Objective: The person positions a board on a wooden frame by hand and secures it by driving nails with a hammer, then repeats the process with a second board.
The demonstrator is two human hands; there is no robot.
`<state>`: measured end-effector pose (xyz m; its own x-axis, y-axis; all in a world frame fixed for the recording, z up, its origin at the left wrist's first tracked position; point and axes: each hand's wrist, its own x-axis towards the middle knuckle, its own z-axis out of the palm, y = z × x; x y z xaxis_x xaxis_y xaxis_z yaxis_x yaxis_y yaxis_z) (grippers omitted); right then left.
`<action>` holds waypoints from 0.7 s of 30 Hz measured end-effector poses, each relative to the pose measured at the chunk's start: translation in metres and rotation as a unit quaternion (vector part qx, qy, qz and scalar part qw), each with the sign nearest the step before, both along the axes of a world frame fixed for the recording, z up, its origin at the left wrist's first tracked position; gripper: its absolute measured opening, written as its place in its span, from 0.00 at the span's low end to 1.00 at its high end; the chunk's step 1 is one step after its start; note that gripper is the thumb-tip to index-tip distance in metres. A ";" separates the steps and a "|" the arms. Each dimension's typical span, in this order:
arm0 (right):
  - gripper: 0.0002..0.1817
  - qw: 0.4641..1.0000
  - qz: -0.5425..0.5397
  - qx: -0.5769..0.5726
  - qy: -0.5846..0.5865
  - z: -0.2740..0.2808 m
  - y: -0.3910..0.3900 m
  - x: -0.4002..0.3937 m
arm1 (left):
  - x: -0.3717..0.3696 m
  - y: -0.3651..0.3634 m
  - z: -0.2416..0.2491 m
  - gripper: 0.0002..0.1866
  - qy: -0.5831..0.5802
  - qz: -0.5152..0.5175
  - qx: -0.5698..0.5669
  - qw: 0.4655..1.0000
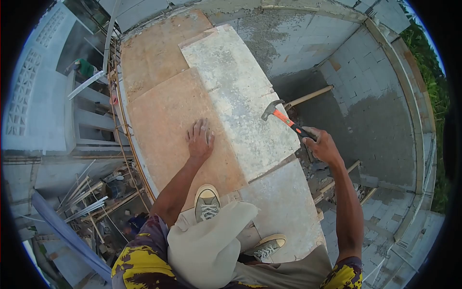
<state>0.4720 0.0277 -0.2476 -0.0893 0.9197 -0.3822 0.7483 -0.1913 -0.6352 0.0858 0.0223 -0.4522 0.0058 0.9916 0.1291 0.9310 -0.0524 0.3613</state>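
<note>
My left hand (199, 139) presses flat on a brown plywood sheet (163, 115), fingers spread, at the seam with a pale cement-stained board (240, 96). My right hand (321, 144) grips the orange-and-black handle of a claw hammer (281, 115), raised above the pale board's right edge with its steel head pointing up-left. I crouch on the boards; my two canvas shoes (207, 202) rest on them near my knees.
The boards form a raised platform with open drops on both sides. Below left lie a scaffold, rebar and lumber scraps (96, 202). Right of the platform is a block-walled room with a wet cement floor (356, 111) and a wooden pole (308, 97).
</note>
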 end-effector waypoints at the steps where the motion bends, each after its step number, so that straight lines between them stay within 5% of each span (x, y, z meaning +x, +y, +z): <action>1: 0.25 1.000 0.010 -0.008 -0.001 0.000 0.002 -0.003 | -0.013 0.009 0.003 0.31 -0.051 0.008 -0.007 0.999; 5: 0.24 0.998 -0.009 -0.069 0.013 0.009 0.020 -0.016 | -0.086 0.096 0.009 0.32 0.051 0.074 0.149 0.985; 11: 0.25 0.996 -0.045 -0.055 0.046 0.016 0.076 -0.053 | -0.175 0.190 -0.001 0.33 0.111 0.175 0.020 0.978; 13: 0.25 0.996 -0.030 -0.058 0.053 0.023 0.098 -0.070 | -0.189 0.202 -0.007 0.32 0.044 0.143 -0.039 0.988; 21: 0.27 0.990 0.101 -0.100 0.008 0.028 0.275 -0.128 | -0.183 0.197 -0.009 0.29 0.063 0.164 0.025 0.984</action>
